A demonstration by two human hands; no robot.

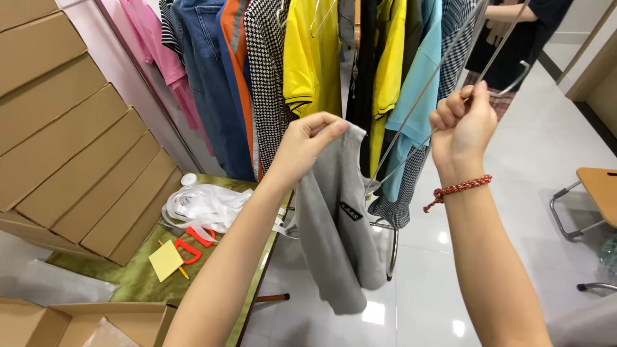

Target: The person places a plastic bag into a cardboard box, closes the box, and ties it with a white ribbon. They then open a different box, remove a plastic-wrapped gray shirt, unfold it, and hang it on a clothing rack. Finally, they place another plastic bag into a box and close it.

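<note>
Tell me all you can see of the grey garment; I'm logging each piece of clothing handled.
The grey garment looks like a soft knit vest or sweater with a ribbed neck edge and a small dark patch on its front. It hangs limp in the air before the clothes rack, its hem bunched. The left hand pinches its top edge; the tip of the metal hanger, held by the right hand, reaches its shoulder.
</note>
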